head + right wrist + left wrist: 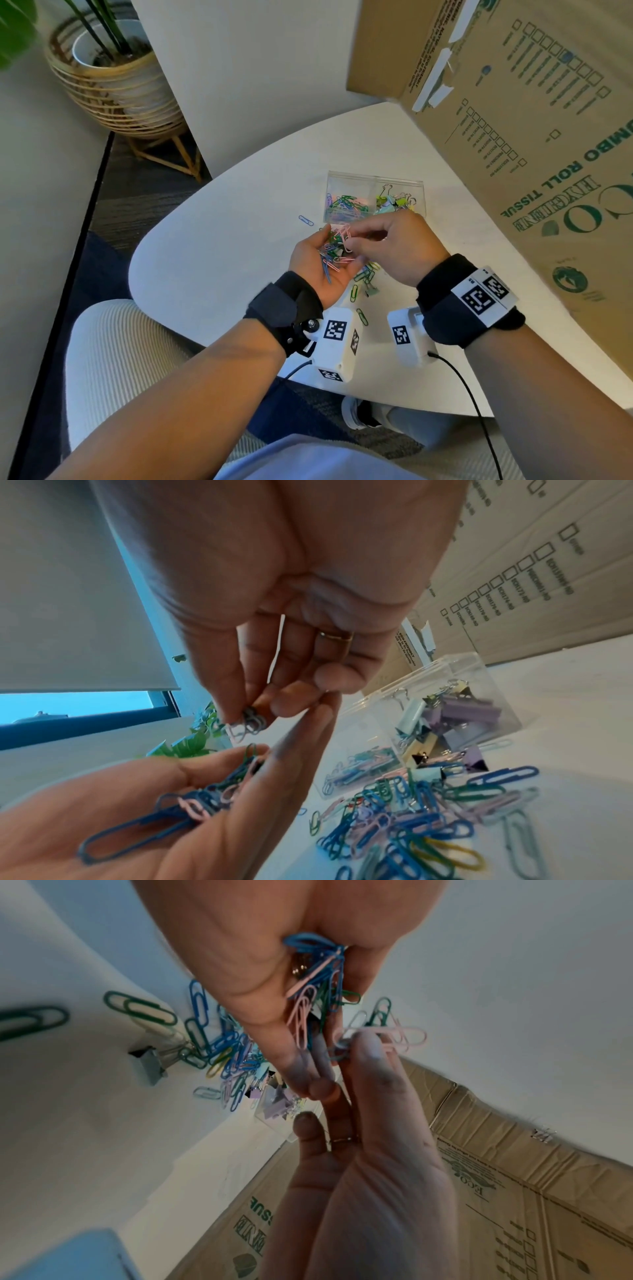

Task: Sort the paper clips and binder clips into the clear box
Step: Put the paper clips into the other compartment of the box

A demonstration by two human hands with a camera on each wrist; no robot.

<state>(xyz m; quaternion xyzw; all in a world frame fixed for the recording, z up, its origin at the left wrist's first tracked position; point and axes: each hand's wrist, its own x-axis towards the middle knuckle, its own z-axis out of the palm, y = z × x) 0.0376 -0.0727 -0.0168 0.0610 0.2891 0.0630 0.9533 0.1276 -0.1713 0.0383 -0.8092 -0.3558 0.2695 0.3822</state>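
Note:
My left hand point(317, 262) lies palm up over the white table point(222, 246), fingers fairly straight, carrying a heap of coloured paper clips point(334, 251). My right hand point(358, 240) pinches a few pink and green paper clips point(394, 1034) between thumb and forefinger, just above that heap. Behind the hands stands the clear box point(374, 180); its left compartment has paper clips point(346, 207) and its right one binder clips point(394, 202). A loose pile of clips point(411, 818) with a few binder clips point(428, 773) lies on the table under the hands.
A big cardboard box point(513, 137) stands close on the right. One blue paper clip point(306, 220) lies alone left of the clear box. Green clips point(362, 316) lie near the wrists. A potted plant in a wicker basket point(113, 78) is on the floor, far left.

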